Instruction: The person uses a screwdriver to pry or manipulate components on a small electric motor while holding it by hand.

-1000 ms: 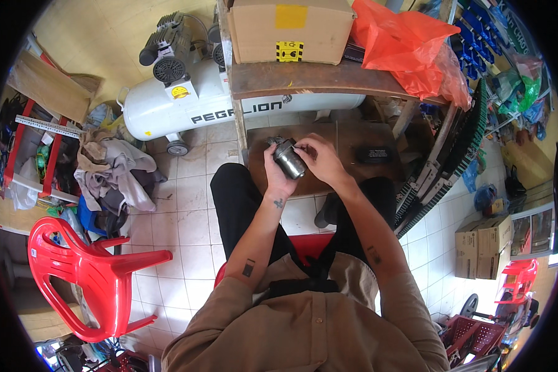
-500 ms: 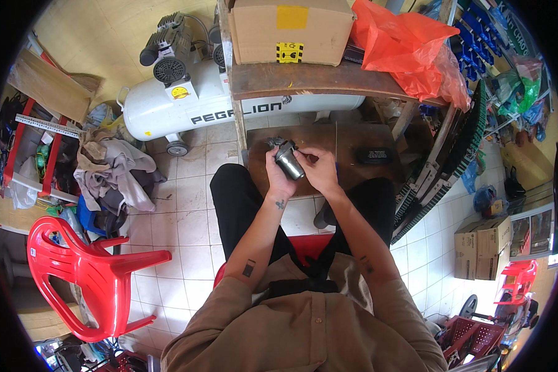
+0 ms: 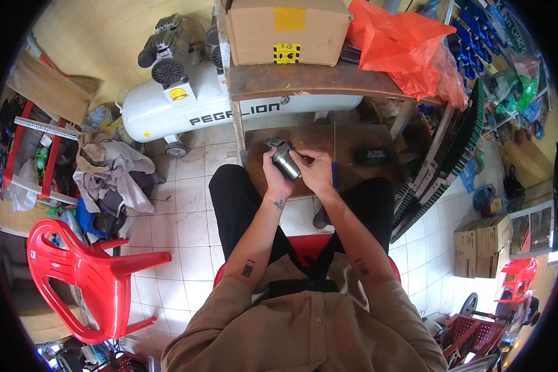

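Over the low brown board [image 3: 347, 180] my left hand [image 3: 275, 180] is wrapped round a shiny dark grey metal cylinder [image 3: 287, 166]. It tilts, with its wider collar end pointing away from me. My right hand [image 3: 317, 171] pinches at the cylinder's side, close to the collar; the fingertips are partly hidden. A small dark, silvery thing lies on the board just beyond my left hand, too small to name. To the right on the board rests a flat black case [image 3: 373, 155]. A blue strip [image 3: 335, 174] shows beside my right hand.
A wooden shelf [image 3: 328, 84] above the board carries a cardboard box [image 3: 316, 31] and an orange plastic bag [image 3: 394, 46]. Behind stands a white air compressor [image 3: 161, 111]. At left are a red plastic chair [image 3: 87, 279] and a heap of grey cloth [image 3: 115, 167]; cartons [image 3: 493, 248] stand at right.
Both hands and the cylinder keep nearly the same place. My right fingers have shifted slightly along the cylinder near its collar.
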Demonstrator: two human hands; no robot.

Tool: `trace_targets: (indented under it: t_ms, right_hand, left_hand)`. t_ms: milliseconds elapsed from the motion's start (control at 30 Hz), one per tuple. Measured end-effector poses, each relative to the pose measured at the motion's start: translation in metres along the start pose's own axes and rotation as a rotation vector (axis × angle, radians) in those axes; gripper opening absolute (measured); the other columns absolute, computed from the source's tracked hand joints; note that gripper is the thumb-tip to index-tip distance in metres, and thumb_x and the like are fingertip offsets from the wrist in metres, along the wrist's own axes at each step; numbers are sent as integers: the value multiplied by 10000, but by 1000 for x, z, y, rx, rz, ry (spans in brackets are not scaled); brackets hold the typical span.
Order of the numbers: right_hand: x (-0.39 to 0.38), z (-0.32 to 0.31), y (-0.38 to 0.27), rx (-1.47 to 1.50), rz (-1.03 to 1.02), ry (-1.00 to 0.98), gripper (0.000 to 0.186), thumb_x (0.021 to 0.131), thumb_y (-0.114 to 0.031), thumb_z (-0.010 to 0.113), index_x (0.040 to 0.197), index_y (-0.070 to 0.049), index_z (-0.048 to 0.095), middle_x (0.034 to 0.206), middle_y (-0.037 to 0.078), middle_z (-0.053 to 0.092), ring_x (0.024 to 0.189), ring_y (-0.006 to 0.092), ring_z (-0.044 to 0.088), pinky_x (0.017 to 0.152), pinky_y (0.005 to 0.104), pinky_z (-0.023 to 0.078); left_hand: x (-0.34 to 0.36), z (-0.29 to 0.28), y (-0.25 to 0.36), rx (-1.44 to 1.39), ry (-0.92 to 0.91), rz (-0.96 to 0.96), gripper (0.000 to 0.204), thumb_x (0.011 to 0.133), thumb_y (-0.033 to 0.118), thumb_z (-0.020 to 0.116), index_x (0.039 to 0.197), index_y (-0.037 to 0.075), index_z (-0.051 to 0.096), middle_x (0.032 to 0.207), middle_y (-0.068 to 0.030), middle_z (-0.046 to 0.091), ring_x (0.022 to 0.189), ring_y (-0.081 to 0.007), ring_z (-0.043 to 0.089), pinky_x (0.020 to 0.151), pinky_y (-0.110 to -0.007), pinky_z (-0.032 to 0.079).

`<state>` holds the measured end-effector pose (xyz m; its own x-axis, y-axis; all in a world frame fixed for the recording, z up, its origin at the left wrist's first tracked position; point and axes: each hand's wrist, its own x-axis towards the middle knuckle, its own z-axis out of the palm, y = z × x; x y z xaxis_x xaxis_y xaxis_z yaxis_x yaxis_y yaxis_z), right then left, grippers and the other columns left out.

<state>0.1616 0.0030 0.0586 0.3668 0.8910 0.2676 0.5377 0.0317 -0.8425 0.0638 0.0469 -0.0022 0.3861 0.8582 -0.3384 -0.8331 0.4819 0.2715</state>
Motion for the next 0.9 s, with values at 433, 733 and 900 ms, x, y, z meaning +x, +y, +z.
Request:
trace_targets:
  t_ms: [433, 733, 900]
  right_hand:
    - [3, -23, 125, 40, 225, 351, 276, 844, -221, 810, 861, 47, 747, 722, 123, 705, 634, 191, 633, 646, 328, 507]
    - [-28, -2, 208, -447, 264, 311, 214, 833, -238, 792, 867, -28, 774, 960, 204, 662, 985, 391, 602, 921, 462, 470]
    - [-33, 0, 195, -596, 100, 280, 159, 812, -227, 805, 850, -76, 777, 980, 117, 593, 1013, 318, 550, 901, 452, 452]
  left_hand:
    - [2, 2, 8, -229, -89, 5, 415, 873, 367, 568, 1068, 3, 604, 966, -144, 649, 908, -307, 614, 937, -427, 518]
    - [-2, 6, 9, -209, -106, 34, 391, 883, 378, 560, 1068, 37, 607, 958, -127, 632, 874, -293, 596, 944, -421, 485]
    - [-5, 6, 9, -193, -76, 41, 399, 880, 379, 565, 1080, 36, 609, 960, -127, 633, 873, -289, 596, 942, -421, 486]
